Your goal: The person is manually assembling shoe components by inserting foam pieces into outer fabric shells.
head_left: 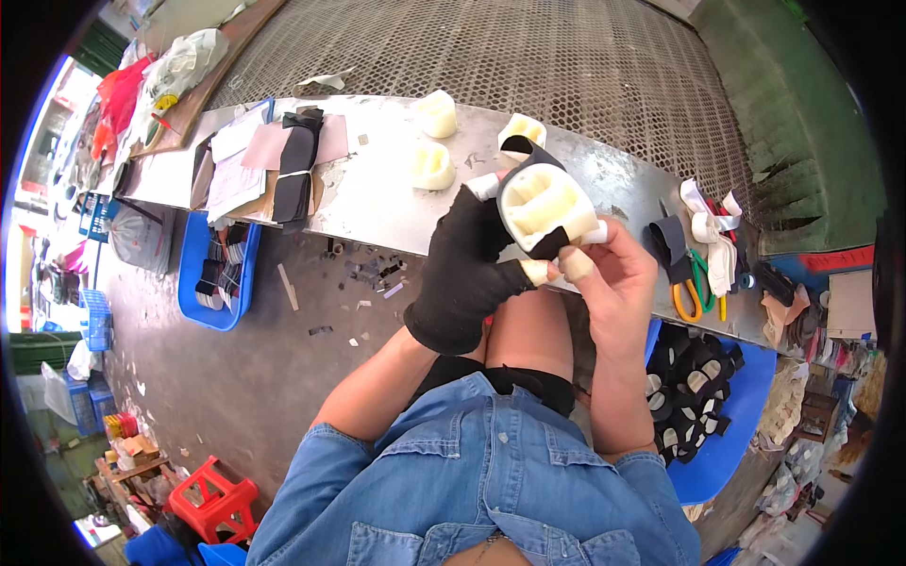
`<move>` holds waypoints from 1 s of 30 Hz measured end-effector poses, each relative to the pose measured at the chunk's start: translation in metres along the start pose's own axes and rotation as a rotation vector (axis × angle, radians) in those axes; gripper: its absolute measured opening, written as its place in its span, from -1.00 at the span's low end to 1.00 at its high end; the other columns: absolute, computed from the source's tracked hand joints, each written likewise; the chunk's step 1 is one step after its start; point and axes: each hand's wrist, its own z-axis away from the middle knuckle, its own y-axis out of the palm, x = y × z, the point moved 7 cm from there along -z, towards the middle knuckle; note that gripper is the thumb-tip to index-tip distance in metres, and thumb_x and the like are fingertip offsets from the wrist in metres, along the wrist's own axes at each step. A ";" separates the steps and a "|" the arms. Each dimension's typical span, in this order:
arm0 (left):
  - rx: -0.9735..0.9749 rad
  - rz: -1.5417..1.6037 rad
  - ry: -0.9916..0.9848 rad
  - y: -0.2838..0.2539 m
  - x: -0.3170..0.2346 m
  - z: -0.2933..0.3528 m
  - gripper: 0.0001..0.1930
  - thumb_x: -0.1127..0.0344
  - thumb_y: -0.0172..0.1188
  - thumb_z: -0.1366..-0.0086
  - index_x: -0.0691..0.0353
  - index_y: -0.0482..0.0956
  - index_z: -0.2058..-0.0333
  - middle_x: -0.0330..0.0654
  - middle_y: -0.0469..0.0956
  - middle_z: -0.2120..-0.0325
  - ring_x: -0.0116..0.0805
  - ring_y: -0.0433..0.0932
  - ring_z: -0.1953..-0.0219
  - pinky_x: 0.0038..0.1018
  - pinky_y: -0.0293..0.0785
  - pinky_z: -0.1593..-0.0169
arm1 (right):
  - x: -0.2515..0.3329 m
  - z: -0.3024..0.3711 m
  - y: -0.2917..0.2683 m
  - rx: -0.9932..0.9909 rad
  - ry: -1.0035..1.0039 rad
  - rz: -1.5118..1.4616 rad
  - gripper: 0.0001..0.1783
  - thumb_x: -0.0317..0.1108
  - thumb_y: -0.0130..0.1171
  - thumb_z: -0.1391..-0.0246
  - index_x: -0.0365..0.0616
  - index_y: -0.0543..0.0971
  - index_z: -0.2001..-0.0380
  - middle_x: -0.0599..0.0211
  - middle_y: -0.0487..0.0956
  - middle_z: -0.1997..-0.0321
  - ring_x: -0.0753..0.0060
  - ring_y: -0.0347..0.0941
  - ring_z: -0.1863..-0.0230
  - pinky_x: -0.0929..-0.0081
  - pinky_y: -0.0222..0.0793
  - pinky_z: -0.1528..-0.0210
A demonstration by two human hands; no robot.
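The cream heel-shaped block is up between my hands, above the near edge of the metal bench, my gloved left hand curled round its left side, my right hand pinching its near-right edge beside the black strip. Its recessed face points up at me; its long axis seems to slant from far left to near right.

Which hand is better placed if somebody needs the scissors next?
Probably the right hand: the scissors lie nearer to it, off to its right. The left hand is farther away and holds the cream block.
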 end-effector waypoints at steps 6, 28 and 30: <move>-0.117 -0.095 -0.025 -0.012 0.002 0.004 -0.24 0.51 0.38 0.00 0.31 0.19 -0.18 -0.09 0.39 -0.07 -0.28 0.40 -0.13 -0.31 0.34 -0.19 | 0.027 0.000 0.014 0.038 -0.383 0.324 -0.86 -0.58 0.30 0.10 -0.26 0.53 0.44 0.36 0.53 0.42 0.60 0.40 0.47 0.62 0.31 0.40; -0.049 -0.083 0.016 -0.003 0.009 0.005 -0.21 0.44 0.44 0.02 0.32 0.18 -0.17 -0.05 0.42 -0.04 -0.27 0.43 -0.10 -0.31 0.35 -0.18 | 0.046 0.004 0.021 -0.067 -0.585 0.482 -0.90 -0.59 0.25 0.05 -0.30 0.52 0.44 0.33 0.47 0.51 0.62 0.34 0.56 0.67 0.19 0.59; -0.053 -0.112 0.060 -0.002 0.008 0.006 -0.22 0.41 0.42 -0.02 0.32 0.16 -0.18 -0.06 0.41 -0.05 -0.27 0.42 -0.10 -0.30 0.34 -0.18 | 0.038 0.005 0.016 -0.161 -0.466 0.379 -0.89 -0.59 0.27 0.06 -0.30 0.52 0.44 0.37 0.45 0.52 0.65 0.31 0.57 0.69 0.17 0.60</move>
